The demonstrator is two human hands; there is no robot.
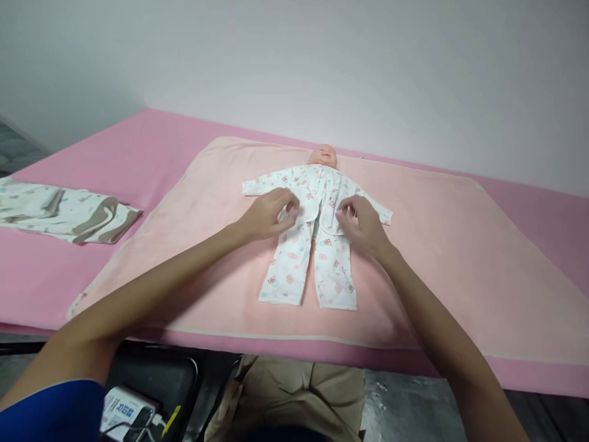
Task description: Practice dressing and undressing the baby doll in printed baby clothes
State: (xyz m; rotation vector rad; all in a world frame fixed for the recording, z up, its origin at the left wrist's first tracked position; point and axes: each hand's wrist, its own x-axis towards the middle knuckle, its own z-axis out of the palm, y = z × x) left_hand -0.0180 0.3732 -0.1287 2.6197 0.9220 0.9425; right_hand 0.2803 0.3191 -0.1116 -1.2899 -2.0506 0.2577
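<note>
A baby doll [324,157] lies on its back, dressed in a white printed baby shirt [301,178] and matching pants [288,270]. The shirt's long sleeves spread out to both sides, and its front panels part toward the bottom, over the top of the pants. My left hand [271,215] has curled fingers at the shirt's lower left side, thumb and fingertips close together on the cloth. At the lower right side, my right hand [362,226] pinches the shirt, with small folds running up from there. The fingertips are slightly blurred.
A peach blanket [442,264] lies under the doll on a pink-covered table [170,132]. Folded printed cloth [69,212] rests at the left. A wall stands behind. Below the front edge, a black chair seat [170,374] carries a white box [124,411] and a cabled device.
</note>
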